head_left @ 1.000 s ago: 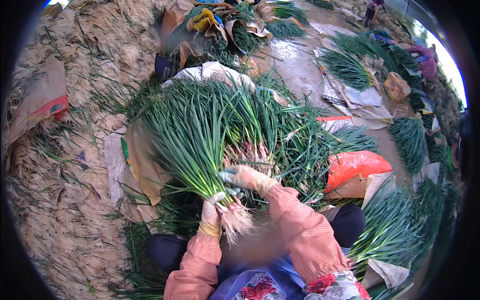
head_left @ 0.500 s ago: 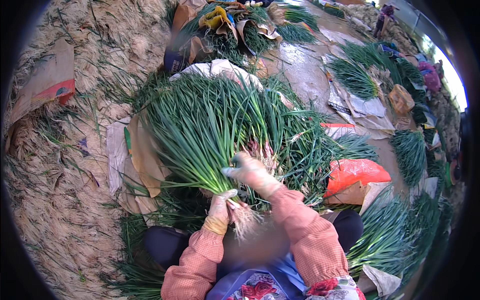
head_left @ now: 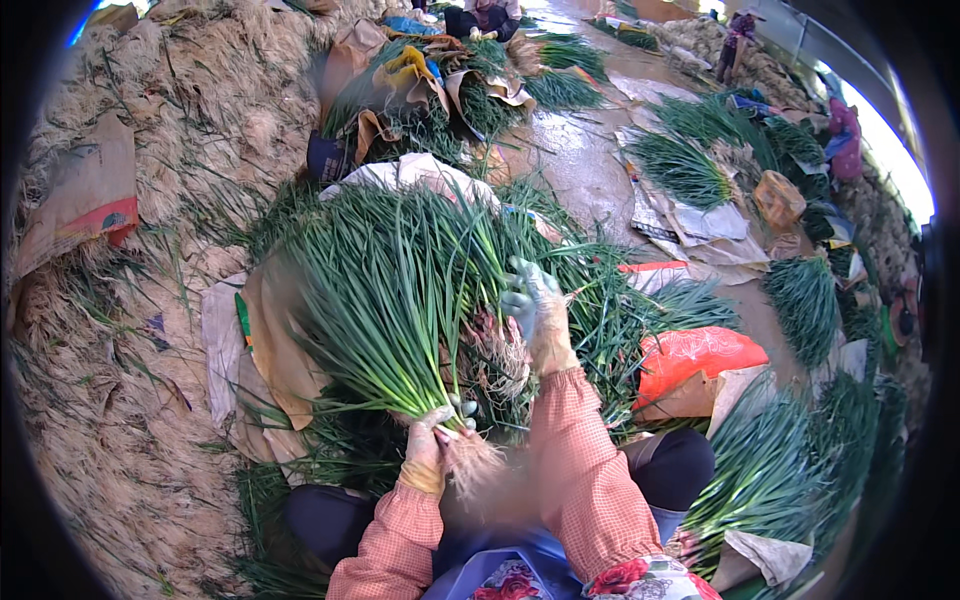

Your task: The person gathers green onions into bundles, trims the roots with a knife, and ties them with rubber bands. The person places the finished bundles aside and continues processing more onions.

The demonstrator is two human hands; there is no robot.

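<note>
My gloved left hand (head_left: 428, 445) is closed round a bunch of green onions (head_left: 420, 370), just above their whitish roots. The leaves fan up and away to the left over a large heap, and the roots hang to the right of my fist. My gloved right hand (head_left: 540, 305) is at the heap's right side with its fingers apart. Beside its fingers lie loose green onions (head_left: 497, 345) with reddish bulbs and pale roots. Some of its fingertips are against the leaves, and I cannot tell whether they touch them.
A red sack (head_left: 695, 362) lies right of the heap, with more green onions (head_left: 765, 475) nearer me. Brown sacking (head_left: 280, 350) borders the left side. Dry roots and trimmings (head_left: 120, 400) cover the ground further left. Other people, one standing (head_left: 738, 45), are in the distance.
My right hand has moved away from the held bunch, up and to the right, with its fingers spreading. My left hand keeps its hold on the bunch. The view has shifted slightly.
</note>
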